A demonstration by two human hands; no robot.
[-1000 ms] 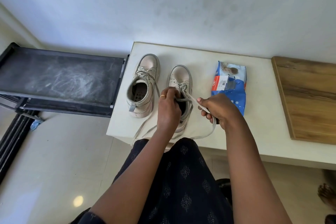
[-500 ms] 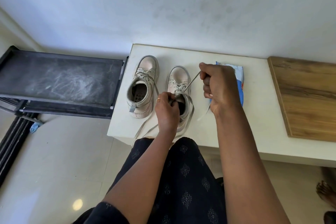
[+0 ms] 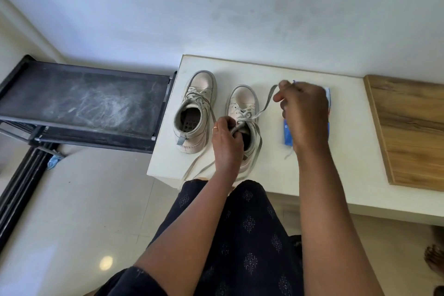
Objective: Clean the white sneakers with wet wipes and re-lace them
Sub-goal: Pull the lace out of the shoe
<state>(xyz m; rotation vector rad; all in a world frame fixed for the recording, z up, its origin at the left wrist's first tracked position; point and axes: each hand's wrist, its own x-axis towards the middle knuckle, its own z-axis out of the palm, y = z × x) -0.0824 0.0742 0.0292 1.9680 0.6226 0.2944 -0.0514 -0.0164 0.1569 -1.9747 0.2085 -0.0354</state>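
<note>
On the right-hand sneaker, left grip pinches the lace at the opening; right grip pinches it taut alongside.

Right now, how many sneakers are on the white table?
2. The first sneaker stands by the table edge beside the black rack, untouched. The second sneaker stands beside it, its lace held by the left hand and the right hand. None appears hidden.

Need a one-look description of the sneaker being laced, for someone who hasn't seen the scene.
Find the white table beside the black rack. At its left end, take the white high-top sneaker nearer the blue wipes pack, not the other sneaker by the rack. Only its lace is held: left hand pinches it at the opening, right hand pulls one end taut.
</note>
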